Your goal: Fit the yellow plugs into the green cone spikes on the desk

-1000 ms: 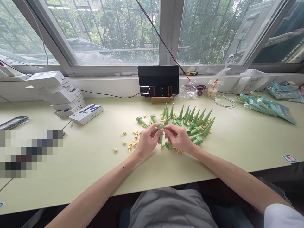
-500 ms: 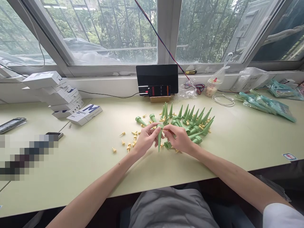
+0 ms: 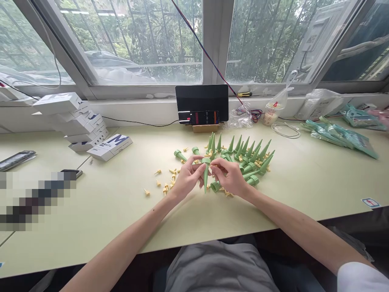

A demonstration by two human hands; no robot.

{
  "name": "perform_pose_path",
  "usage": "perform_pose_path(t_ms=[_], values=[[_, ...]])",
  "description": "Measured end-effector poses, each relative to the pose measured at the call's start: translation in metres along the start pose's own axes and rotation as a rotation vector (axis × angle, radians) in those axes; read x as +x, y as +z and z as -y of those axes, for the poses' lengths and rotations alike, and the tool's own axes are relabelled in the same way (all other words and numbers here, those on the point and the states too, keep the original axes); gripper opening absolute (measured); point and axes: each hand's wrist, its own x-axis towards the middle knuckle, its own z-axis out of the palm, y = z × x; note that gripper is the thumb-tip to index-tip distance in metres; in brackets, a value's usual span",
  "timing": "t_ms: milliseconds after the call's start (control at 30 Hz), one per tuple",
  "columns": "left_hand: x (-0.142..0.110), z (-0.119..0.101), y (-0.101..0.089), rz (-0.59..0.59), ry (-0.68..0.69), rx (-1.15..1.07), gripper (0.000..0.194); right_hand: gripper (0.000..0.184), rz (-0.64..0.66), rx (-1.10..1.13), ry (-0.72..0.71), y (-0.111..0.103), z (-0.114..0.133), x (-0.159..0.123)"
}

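Note:
My left hand (image 3: 192,175) is closed on a green plastic watering spike (image 3: 206,176), whose ribbed cap is up and whose tip points down. Close to the cap on the right, my right hand (image 3: 226,174) pinches with thumb and forefinger; whatever is between the fingertips is too small to make out. Behind and right of my hands is a crowd of green spikes (image 3: 251,167), several upright and others lying down. Small yellow stemmed plugs (image 3: 165,187) lie scattered left of my left hand, and more are among the spikes.
A dark tablet (image 3: 202,101) with a phone (image 3: 205,117) in front stands by the window. White boxes (image 3: 82,121) are stacked at left, with one box (image 3: 110,147) beside them. Teal plastic packets (image 3: 343,136), a white cable (image 3: 285,130) and a bagged cup (image 3: 271,111) lie to the right.
The held spike has turned slightly and its cap shows more clearly between my hands. My right fingertips have shifted a little away from it. The view has moved slightly.

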Motion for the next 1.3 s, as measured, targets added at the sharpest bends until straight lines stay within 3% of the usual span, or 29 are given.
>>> perform_pose_path(t_ms=[133,400,700,933,1100,1300], values=[[-0.0001,0.0003,-0.0005,0.013,0.028,0.068,0.041,0.020,-0.008,0.003,0.010,-0.0007,-0.0009,-0.0002],[-0.0056,-0.0056,0.0045,-0.100,0.155,0.423,0.024,0.023,0.002,0.197,0.157,0.0010,0.0014,-0.0001],[-0.0015,-0.0018,0.0035,-0.039,0.054,0.131,0.039,0.023,0.025,0.161,0.132,-0.0008,0.0019,0.0001],[-0.0003,-0.0044,0.0023,0.007,-0.045,-0.011,0.038,0.019,0.028,0.033,0.032,-0.0020,-0.0012,0.0003],[-0.0003,-0.0042,0.0014,0.005,0.018,0.078,0.037,0.016,0.020,0.058,0.052,-0.0021,-0.0009,0.0001],[-0.0035,-0.0030,0.0011,-0.062,0.137,0.327,0.028,0.021,0.021,0.278,0.230,0.0000,0.0021,0.0009]])
